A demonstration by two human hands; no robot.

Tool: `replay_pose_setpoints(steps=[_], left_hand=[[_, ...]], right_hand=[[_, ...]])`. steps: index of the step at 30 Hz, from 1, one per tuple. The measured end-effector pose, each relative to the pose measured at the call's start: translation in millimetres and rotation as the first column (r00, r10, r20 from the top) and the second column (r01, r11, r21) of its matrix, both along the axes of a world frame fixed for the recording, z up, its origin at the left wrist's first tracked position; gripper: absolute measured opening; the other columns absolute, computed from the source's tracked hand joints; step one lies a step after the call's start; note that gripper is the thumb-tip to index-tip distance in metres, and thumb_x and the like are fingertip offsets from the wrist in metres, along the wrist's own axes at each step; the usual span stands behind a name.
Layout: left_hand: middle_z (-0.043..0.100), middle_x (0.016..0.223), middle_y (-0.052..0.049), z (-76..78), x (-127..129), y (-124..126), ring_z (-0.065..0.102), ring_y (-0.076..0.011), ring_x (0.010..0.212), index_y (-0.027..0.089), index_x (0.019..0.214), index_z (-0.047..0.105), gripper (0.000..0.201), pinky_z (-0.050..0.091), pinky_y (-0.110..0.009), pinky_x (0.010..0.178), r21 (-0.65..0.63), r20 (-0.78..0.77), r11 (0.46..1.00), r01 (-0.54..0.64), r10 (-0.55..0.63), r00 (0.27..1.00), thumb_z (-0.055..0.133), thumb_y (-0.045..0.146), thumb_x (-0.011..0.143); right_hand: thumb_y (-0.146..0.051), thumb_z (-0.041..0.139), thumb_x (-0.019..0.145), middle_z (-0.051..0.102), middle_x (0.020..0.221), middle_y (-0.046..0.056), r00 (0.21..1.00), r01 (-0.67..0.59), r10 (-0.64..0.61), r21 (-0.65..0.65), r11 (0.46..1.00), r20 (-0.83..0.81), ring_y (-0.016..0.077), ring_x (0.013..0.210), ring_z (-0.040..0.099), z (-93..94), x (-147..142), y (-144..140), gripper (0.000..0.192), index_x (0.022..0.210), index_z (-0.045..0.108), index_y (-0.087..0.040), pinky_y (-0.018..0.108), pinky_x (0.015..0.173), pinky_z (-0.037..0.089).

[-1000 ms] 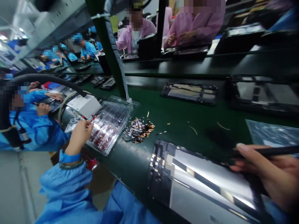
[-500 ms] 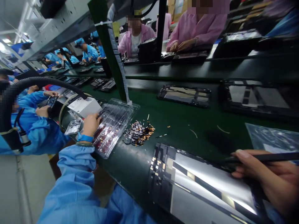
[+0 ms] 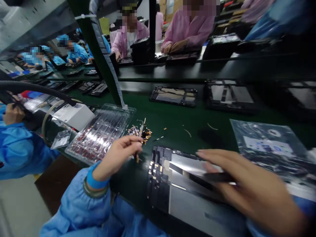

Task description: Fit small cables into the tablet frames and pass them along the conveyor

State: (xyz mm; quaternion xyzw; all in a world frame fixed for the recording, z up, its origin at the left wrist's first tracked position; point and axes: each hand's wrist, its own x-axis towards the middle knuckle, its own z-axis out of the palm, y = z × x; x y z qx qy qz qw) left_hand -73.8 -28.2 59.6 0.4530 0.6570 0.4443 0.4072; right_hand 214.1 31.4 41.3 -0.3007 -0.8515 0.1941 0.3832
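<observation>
Left grip: my left hand (image 3: 116,158) is pinched shut, thumb against fingertips, on a thin flat strip-shaped part with a gold-coloured end (image 3: 139,136), which sticks up and away from the fingers.
Strip part: it hangs just left of the open tablet back with silver shielding and a dark board (image 3: 172,174), its upper end over the heap of small black and gold flex parts (image 3: 138,131).
Right grip: my right hand (image 3: 247,187) is blurred; its fingers are curled around a slim black stylus-like tool (image 3: 214,177). It seems closed on it, though I cannot see how tightly.
Tool: it lies low across the tablet back, tip pointing toward the board end.
Tray: a clear plastic blister tray of reddish parts (image 3: 98,136) sits left of the tablet back, beyond my left hand.
Bag: a grey plastic bag with a white label (image 3: 269,144) lies right of the tablet back; I cannot read the printing.
Desk: the green-topped desk (image 3: 172,121) carries all of this, with two further open dark tablets (image 3: 174,96) behind the tablet back.
Writing: I can make out no brand or text anywhere.
People: workers in pink coats (image 3: 190,26) sit far behind the tablet back.
</observation>
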Motion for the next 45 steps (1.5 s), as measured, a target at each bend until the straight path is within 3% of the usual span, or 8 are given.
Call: replay_pose_setpoints(steps=[5,13,18,22,28,33,38,45], left_hand=[[0.068,0.077,-0.003,-8.5,66.4,1.6,0.059,-0.0113,0.064,0.014,0.087,0.067,0.019,0.047,-0.021,0.060,0.024,0.161,0.972,0.236,-0.237,0.958,0.064,0.028,0.075],[0.064,0.073,-0.003,-21.9,83.8,-3.6,0.056,-0.0140,0.069,0.018,0.077,0.066,0.016,0.045,-0.025,0.066,0.314,-0.352,0.899,0.304,-0.187,0.917,0.053,0.020,0.084],[0.063,0.070,-0.002,-15.4,75.0,0.9,0.048,-0.0090,0.052,0.017,0.081,0.070,0.017,0.039,-0.020,0.046,0.033,0.154,0.973,0.228,-0.231,0.961,0.064,0.033,0.077],[0.065,0.089,-0.004,-9.5,72.6,1.0,0.041,-0.0029,0.046,0.015,0.076,0.071,0.028,0.032,-0.017,0.038,-0.066,0.525,0.956,0.285,-0.210,0.825,0.072,0.042,0.071],[0.051,0.058,0.003,-9.4,81.5,-0.8,0.042,-0.0043,0.045,0.014,0.066,0.068,0.026,0.035,-0.017,0.043,-0.060,0.472,0.954,0.294,-0.232,0.851,0.073,0.039,0.070],[0.063,0.075,-0.002,-13.5,87.9,-4.1,0.060,-0.0117,0.070,0.016,0.069,0.067,0.012,0.048,-0.021,0.063,0.206,0.063,0.940,0.273,-0.291,0.955,0.064,0.023,0.078],[0.062,0.085,-0.002,-22.7,89.7,-8.4,0.061,-0.0110,0.080,0.019,0.087,0.065,0.006,0.050,-0.018,0.067,0.560,-0.212,0.827,0.056,0.077,0.974,0.063,0.017,0.081],[0.061,0.080,-0.001,-25.7,88.3,-7.9,0.060,-0.0110,0.078,0.018,0.080,0.061,0.007,0.050,-0.019,0.068,0.562,-0.269,0.825,0.053,0.122,0.955,0.056,0.013,0.082]], right_hand=[[-0.018,0.040,0.094,0.071,0.097,0.010,0.972,-0.071,-0.025,0.398,0.915,0.232,0.0187,0.081,0.067,16.4,-42.1,-13.7,0.026,0.104,0.064,-0.016,0.027,0.064,0.053],[-0.008,0.040,0.092,0.069,0.081,0.012,0.938,-0.084,-0.131,0.576,0.813,0.322,0.0175,0.068,0.063,7.0,-42.0,-18.2,0.025,0.095,0.065,-0.004,0.027,0.057,0.049],[-0.013,0.047,0.090,0.063,0.075,0.006,0.985,0.160,-0.170,0.308,0.938,0.006,0.0133,0.068,0.060,11.5,-30.7,-13.2,0.015,0.083,0.061,-0.015,0.023,0.060,0.048],[-0.011,0.050,0.087,0.062,0.074,0.005,0.995,0.085,-0.095,0.257,0.963,0.024,0.0125,0.067,0.059,10.7,-24.7,-16.1,0.013,0.081,0.061,-0.016,0.023,0.060,0.047],[-0.022,0.056,0.086,0.069,0.085,0.007,0.997,0.013,-0.017,-0.058,0.998,-0.076,0.0140,0.071,0.064,18.8,-33.0,-16.4,0.015,0.096,0.066,-0.015,0.022,0.057,0.050],[-0.029,0.057,0.087,0.070,0.071,0.001,0.974,0.090,-0.163,-0.395,0.914,-0.156,0.0127,0.060,0.064,25.5,-45.1,-14.3,0.017,0.081,0.068,-0.017,0.020,0.052,0.049],[-0.017,0.056,0.085,0.067,0.071,0.002,0.990,0.122,-0.121,0.003,0.993,-0.078,0.0122,0.062,0.062,16.9,-49.3,-22.4,0.011,0.078,0.064,-0.017,0.021,0.057,0.048],[-0.007,0.047,0.088,0.067,0.073,0.008,0.991,-0.020,-0.023,0.315,0.949,0.131,0.0167,0.070,0.065,8.5,-53.8,-35.5,0.018,0.079,0.062,-0.011,0.026,0.061,0.049]])
